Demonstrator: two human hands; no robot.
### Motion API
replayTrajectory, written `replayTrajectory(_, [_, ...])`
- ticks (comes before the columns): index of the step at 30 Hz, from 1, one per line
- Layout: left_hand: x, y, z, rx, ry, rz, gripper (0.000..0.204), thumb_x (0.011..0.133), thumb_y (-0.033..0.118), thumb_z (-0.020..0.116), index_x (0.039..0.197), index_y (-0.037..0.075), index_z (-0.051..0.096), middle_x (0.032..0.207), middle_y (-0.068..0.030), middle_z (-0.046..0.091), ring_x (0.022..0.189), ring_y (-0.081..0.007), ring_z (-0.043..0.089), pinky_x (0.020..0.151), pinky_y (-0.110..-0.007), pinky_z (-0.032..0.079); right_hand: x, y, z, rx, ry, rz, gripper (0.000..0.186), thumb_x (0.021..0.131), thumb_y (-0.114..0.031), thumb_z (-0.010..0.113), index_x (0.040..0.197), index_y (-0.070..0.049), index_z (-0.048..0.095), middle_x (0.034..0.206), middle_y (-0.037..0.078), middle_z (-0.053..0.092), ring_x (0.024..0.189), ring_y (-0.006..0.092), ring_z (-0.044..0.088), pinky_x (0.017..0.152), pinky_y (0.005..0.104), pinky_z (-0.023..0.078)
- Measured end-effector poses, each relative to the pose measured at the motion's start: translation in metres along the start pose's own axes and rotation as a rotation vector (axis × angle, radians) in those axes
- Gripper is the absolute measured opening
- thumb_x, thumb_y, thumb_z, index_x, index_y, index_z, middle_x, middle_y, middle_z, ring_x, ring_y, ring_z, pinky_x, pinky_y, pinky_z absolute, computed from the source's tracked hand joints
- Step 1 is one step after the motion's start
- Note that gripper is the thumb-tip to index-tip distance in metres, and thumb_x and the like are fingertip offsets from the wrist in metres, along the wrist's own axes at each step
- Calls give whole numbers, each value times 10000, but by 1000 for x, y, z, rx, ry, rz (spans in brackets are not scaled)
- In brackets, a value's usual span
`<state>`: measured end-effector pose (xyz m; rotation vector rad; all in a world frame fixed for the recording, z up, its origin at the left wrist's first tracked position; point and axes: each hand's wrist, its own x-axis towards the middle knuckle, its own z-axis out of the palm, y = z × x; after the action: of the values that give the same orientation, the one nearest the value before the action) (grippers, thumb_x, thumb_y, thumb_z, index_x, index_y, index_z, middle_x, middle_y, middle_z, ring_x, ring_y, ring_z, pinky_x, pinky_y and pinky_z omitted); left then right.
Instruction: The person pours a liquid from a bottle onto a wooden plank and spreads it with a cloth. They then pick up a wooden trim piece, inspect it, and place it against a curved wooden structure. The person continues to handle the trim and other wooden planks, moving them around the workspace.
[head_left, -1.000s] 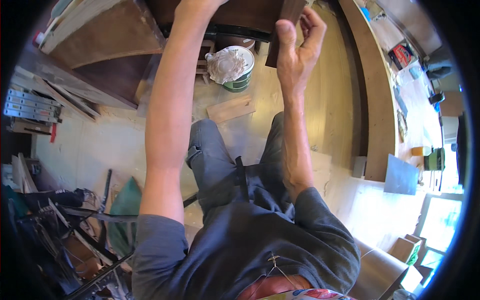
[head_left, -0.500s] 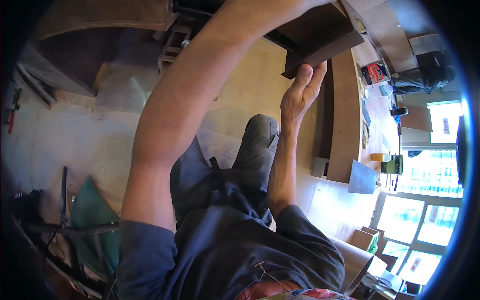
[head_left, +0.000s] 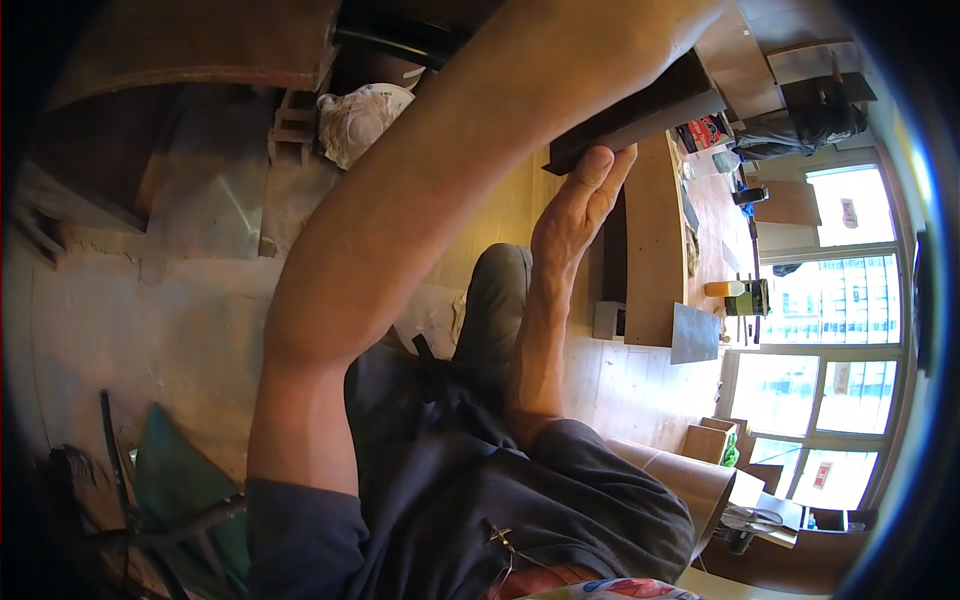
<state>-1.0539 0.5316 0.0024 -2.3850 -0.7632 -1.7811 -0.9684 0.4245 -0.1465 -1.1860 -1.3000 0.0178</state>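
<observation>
the pale floor (head_left: 150, 310) spreads widest, running beneath the person's legs (head_left: 500, 300). the bent left arm (head_left: 400, 230) crosses in front, rising from lower left toward the upper edge. a brown wooden piece with a curved edge (head_left: 190, 45) fills the upper left. bright window panes (head_left: 850, 395) stand at the far right, and nearer is a long wooden surface (head_left: 655, 250). a green sheet (head_left: 180, 490) lies lower left, behind a dark bar (head_left: 190, 522). the dark brown board (head_left: 645, 121) is at upper centre-right, tilted, partly hidden by the left arm. the right hand (head_left: 580, 210) is raised under it, thumb and fingers a little apart, tips at its lower edge; whether they clamp it i cannot tell. a crumpled cloth (head_left: 355, 125) sits left of the arm. the left hand (head_left: 692, 18) is mostly cut off above the board, its fingers hidden, so their state cannot be told. smallest is a yellow container (head_left: 724, 289) beside a green can (head_left: 748, 298).
</observation>
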Motion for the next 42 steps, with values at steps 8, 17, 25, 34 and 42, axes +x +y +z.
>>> replayTrajectory(8, [3,-2,-9,-52,-72,-23,244,921,49,513,1071,-7,698,1009,-244,696,988,-390,677,892,-444,527,33,-10,10,-68,221,-33,517,1109,-397,314,1368,21,471,1280,147,544,1197,221,480,1057,342,355])
replayTrajectory(17, [15,-4,-21,-82,-289,-69,322,986,115,530,1284,73,643,883,-101,651,792,-193,622,751,-323,501,85,-24,8,96,317,-377,527,1076,-410,390,1377,11,493,1196,205,551,1063,352,537,969,403,410])
replayTrajectory(25, [15,-13,-14,-64,-351,-185,352,1018,152,505,1347,137,629,753,-23,495,718,-122,502,692,-288,448,86,-22,8,142,360,-365,521,1058,-407,431,1374,3,490,1182,210,565,1068,374,550,953,425,419])
replayTrajectory(34, [21,-12,-17,-88,-425,-234,358,1007,166,527,1348,158,636,767,-19,584,701,-104,543,681,-280,460,41,11,-5,134,205,-204,470,989,-273,545,1382,-20,505,1235,196,590,1106,342,581,999,436,429])
replayTrajectory(42, [19,-20,-18,-84,-388,-220,323,981,219,583,1278,124,666,844,-104,732,710,-174,650,698,-325,508,-84,149,-71,-47,-77,427,472,991,-188,574,1422,-28,465,1275,219,595,1077,339,644,914,427,513])
